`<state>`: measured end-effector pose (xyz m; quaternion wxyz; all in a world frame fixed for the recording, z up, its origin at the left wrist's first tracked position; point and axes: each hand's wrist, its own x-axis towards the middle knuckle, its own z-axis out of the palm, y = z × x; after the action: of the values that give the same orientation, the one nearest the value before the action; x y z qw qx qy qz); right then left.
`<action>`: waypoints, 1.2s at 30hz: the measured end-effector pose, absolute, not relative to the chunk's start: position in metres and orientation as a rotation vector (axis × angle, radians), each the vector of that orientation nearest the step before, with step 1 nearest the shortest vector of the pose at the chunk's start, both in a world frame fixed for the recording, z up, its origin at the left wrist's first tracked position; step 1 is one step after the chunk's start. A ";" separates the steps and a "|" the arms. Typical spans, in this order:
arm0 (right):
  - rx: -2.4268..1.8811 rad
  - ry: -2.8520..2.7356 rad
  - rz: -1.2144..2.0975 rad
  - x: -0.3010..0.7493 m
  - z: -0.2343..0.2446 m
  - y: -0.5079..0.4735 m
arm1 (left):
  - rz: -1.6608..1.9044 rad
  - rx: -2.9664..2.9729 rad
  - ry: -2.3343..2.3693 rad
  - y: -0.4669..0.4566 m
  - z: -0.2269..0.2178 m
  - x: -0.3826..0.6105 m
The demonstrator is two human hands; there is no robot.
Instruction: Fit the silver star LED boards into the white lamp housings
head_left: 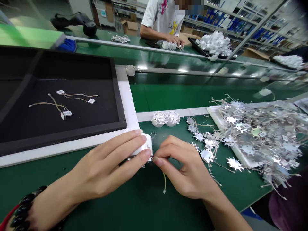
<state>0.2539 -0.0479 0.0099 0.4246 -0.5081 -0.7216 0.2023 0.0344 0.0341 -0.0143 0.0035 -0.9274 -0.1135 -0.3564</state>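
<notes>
My left hand [108, 166] is closed around a small white round housing [145, 145], holding it just above the green table. My right hand [187, 166] pinches a thin pale wire [164, 179] where it enters the housing; the wire's free end hangs down toward me. Both hands meet at the housing, near the corner of a white-framed black tray [125, 96].
Three wired small parts [64, 112] lie in the black tray. Two white housings [166, 118] stand beyond my hands. A heap of silver star-shaped wired boards [260, 134] covers a white tray at right. Across the conveyor, another person [163, 19] handles parts.
</notes>
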 end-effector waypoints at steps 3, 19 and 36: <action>-1.325 -1.648 0.798 0.252 0.015 -0.049 | -1.137 -2.899 -0.267 0.035 -0.016 0.036; -1.422 -1.382 1.310 0.259 0.016 -0.048 | -1.070 -3.070 -0.305 0.044 -0.015 0.033; -1.286 -1.441 1.097 0.263 0.018 -0.047 | -1.089 -3.044 -0.164 0.045 -0.018 0.032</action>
<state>0.2627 -0.0467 0.0180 0.4442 -0.5189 -0.5811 0.4425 0.0321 0.0449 -0.0182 -0.0478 -0.9393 -0.0506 -0.3360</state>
